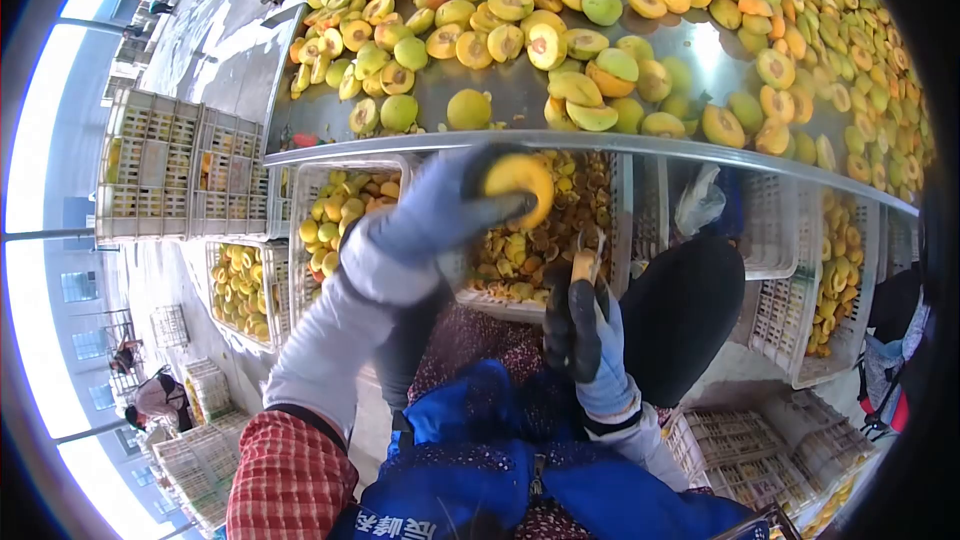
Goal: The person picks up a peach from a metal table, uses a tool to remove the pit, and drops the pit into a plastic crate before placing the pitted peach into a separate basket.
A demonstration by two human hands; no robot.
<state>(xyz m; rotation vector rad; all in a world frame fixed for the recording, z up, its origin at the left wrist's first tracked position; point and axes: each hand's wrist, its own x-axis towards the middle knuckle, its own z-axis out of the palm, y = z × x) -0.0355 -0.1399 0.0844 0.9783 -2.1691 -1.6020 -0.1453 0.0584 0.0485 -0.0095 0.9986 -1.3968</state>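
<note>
My left hand (450,195), in a blue-grey glove, is raised over a crate and blurred by motion. It holds a yellow fruit half (520,188), the cut side partly hidden by the fingers. Lower and to the right, my right hand (590,325) wears a blue glove with dark fingers. Its fingers are closed round a small tool (588,258) with a light brown handle and a thin metal end pointing up. Below the two hands lies the crate of fruit pieces and scraps (483,296).
A metal table (450,80) covered with halved fruit lies ahead. Crates of fruit stand at the left (300,230) and right (800,340), with stacked crates (180,170) farther left. A person (162,398) is at the far left. A clear plastic bag (700,198) hangs under the table.
</note>
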